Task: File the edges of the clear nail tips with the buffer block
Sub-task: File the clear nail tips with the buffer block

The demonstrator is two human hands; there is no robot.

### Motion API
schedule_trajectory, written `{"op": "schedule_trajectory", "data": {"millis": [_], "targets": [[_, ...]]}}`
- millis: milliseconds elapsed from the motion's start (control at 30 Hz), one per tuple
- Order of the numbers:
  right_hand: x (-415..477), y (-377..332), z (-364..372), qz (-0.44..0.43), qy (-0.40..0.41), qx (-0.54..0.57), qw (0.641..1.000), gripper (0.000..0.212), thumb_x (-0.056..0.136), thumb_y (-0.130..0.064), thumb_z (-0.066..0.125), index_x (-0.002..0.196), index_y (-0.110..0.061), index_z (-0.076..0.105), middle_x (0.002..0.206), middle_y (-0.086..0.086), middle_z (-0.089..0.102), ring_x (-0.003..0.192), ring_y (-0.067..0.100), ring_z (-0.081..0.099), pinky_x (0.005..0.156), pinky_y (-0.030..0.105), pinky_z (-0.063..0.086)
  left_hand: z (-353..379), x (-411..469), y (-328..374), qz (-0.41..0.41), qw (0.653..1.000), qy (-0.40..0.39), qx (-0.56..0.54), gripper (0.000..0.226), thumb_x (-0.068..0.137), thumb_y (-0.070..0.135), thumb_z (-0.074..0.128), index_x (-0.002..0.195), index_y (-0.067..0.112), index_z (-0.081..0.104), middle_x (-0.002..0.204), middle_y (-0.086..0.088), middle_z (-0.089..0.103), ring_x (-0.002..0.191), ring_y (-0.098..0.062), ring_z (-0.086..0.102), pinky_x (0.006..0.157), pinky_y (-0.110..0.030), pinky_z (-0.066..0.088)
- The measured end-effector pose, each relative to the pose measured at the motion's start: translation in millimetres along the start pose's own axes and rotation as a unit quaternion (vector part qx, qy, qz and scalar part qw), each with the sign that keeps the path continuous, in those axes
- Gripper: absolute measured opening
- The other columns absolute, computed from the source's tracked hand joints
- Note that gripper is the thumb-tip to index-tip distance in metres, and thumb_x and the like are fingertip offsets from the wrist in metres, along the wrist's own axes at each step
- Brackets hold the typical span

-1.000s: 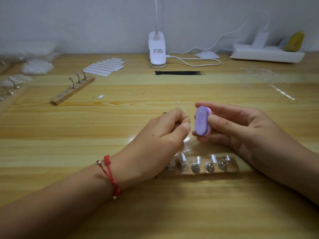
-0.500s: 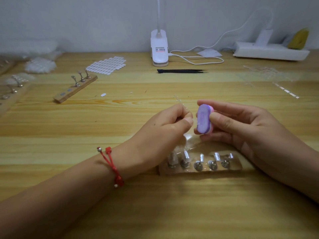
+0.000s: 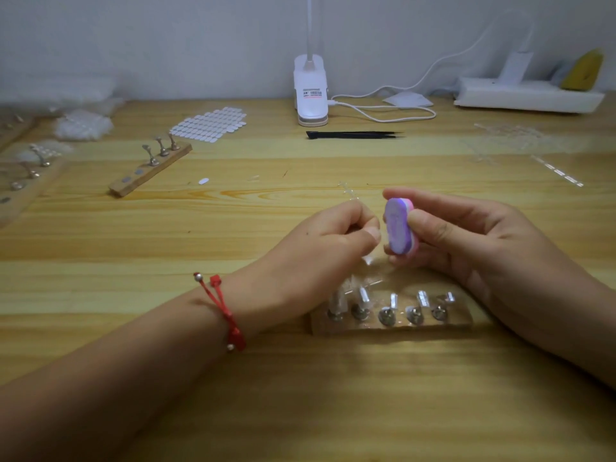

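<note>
Filing stroke at the block's edge

Hands sit close together above the worktop [image 3: 300,395], just beyond the wooden holder [image 3: 393,323] with its row of metal pegs. The left hand [image 3: 333,241] pinches the clear nail tips [image 3: 347,191] between thumb and curled fingers; they seem to be a thin strip, with clear ends showing above and below the fingers, though the plastic is hard to make out. The right hand [image 3: 466,241] grips the buffer block [image 3: 398,226] between thumb and fingers. The block's long axis stands nearly upright, top leaning slightly left; its broad purple face turns toward the left hand, with a pink layer behind.

Judging by this, the filing step is under way or about to begin; whether tip and block touch cannot be told. The next move calls for short, light strokes along one tip's edge; the pinch must stay firm so the strip does not flex.
</note>
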State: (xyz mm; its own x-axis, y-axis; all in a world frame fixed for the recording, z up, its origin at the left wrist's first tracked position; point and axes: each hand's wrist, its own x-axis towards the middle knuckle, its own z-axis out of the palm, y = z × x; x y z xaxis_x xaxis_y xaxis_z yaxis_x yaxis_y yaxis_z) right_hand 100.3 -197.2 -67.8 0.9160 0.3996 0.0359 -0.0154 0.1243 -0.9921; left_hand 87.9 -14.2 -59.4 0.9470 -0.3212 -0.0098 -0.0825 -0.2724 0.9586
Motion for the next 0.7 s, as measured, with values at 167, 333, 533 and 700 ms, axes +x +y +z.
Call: {"op": "schedule_trajectory", "data": {"millis": [167,333,533,700], "targets": [[-2.2,-1.1,-1.7,0.013,-0.037,-0.009,0.999,0.037,0.073,-0.032,0.069,0.109,-0.026,0.075,0.102,0.008,0.075,0.084,0.015,0.071,0.072,0.022,0.056,-3.1,2.7,0.8,-0.034,0.998,0.007,-0.060,0.021,0.093,0.022,0.053,0.072,0.020,0.050,0.062,0.007,0.045,0.057,-0.009,0.045,0.060,-0.030,0.036],[-0.2,2.0,-3.1,-0.015,-0.013,-0.024,1.000,0.035,0.076,-0.034,0.067,0.111,-0.030,0.073,0.104,0.000,0.074,0.084,0.014,0.071,0.075,0.023,0.056,-2.8,2.5,-0.9,-0.030,0.999,0.004,-0.040,0.022,0.094,0.024,0.053,0.072,0.020,0.051,0.060,0.010,0.045,0.056,-0.008,0.044,0.059,-0.023,0.038],[-0.2,4.8,-2.6,-0.028,0.001,-0.058,0.998,0.033,0.074,-0.042,0.069,0.106,-0.036,0.074,0.103,-0.002,0.075,0.084,0.013,0.072,0.077,0.024,0.056,-4.3,3.4,-2.4,-0.022,1.000,0.001,0.005,0.016,0.087,0.032,0.053,0.073,0.024,0.051,0.068,0.008,0.044,0.064,-0.011,0.040,0.064,-0.032,0.034],[-1.4,2.6,-2.7,-0.024,-0.001,-0.049,0.998,0.033,0.073,-0.039,0.067,0.105,-0.036,0.075,0.104,-0.002,0.075,0.086,0.013,0.072,0.074,0.019,0.055,-7.9,3.2,-0.6,-0.034,0.999,-0.006,-0.012,0.020,0.094,0.023,0.056,0.074,0.021,0.054,0.061,0.012,0.047,0.057,-0.006,0.045,0.055,-0.020,0.038]]}}
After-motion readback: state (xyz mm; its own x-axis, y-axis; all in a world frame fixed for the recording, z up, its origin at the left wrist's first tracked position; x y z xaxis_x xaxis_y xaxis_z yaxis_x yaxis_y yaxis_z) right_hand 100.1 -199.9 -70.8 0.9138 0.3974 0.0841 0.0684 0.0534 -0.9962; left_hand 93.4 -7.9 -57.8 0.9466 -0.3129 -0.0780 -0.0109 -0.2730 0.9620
